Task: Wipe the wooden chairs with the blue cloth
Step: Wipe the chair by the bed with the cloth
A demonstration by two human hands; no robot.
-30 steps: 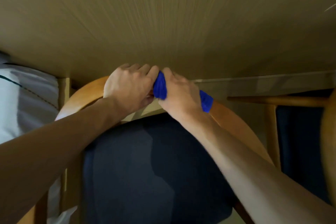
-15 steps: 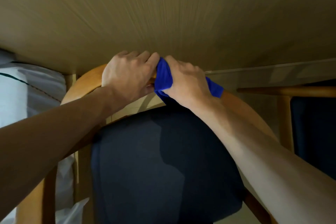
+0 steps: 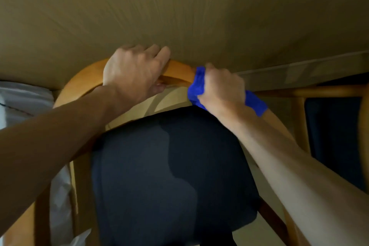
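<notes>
Beige wood-grain table top [image 3: 179, 6] fills the head view above both hands, its edge just behind the knuckles. Below it curves the rail of a wooden chair [image 3: 179, 70] with a dark navy seat cushion [image 3: 169, 175] between the two forearms. The left hand [image 3: 132, 75] curls over the top of the rail, gripping the bare wood. Just to its right, with a short stretch of rail showing between them, the right hand [image 3: 221, 88] clamps the blue cloth [image 3: 196, 86] around the rail; cloth shows on either side of the fist. Right of that hand stands a second wooden chair [image 3: 299, 106]. White fabric [image 3: 24, 96] lies left of the left forearm.
</notes>
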